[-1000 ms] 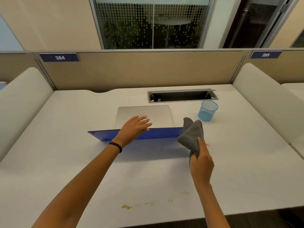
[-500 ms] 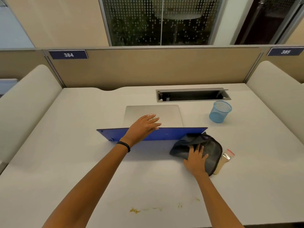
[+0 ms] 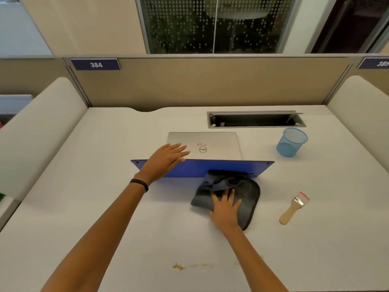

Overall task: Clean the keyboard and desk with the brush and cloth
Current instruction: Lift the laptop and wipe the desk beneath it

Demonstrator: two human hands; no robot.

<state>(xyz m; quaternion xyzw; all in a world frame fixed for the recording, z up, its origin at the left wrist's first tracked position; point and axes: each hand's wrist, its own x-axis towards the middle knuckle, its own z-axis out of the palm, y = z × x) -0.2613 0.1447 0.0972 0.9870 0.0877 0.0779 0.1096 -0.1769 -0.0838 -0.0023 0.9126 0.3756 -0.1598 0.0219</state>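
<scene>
A blue keyboard (image 3: 221,167) stands tilted up on its far edge in the middle of the white desk (image 3: 84,207), its underside facing me. My left hand (image 3: 166,161) rests on its top edge with straight fingers and holds it up. My right hand (image 3: 226,209) presses flat on a dark grey cloth (image 3: 246,192) that lies on the desk just in front of the keyboard's right half. A wooden-handled brush (image 3: 293,208) lies on the desk to the right of the cloth, untouched.
A closed silver laptop (image 3: 219,144) lies behind the keyboard. A blue mesh cup (image 3: 291,142) stands at the right, in front of an open cable slot (image 3: 255,119). Yellowish crumbs (image 3: 179,266) dot the desk's near edge. Padded dividers flank both sides.
My right hand brought the cloth down from the air onto the desk and now presses it flat. The brush lies exposed further to the right of the cloth. My left hand stays on the keyboard.
</scene>
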